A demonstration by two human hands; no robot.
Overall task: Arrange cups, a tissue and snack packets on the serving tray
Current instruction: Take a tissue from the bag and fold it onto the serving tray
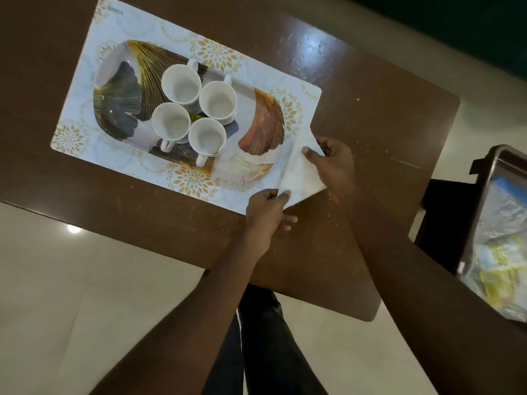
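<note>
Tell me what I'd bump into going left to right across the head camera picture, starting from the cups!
Four white ceramic cups on the leaf-patterned serving tray → white paper tissue → dark plastic bin holding yellow snack packets.

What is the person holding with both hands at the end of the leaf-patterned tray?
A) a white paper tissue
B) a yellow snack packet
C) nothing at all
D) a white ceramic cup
A: the left hand and the right hand each pinch an edge of the white paper tissue, while the four white ceramic cups stand untouched on the leaf-patterned serving tray.
</note>
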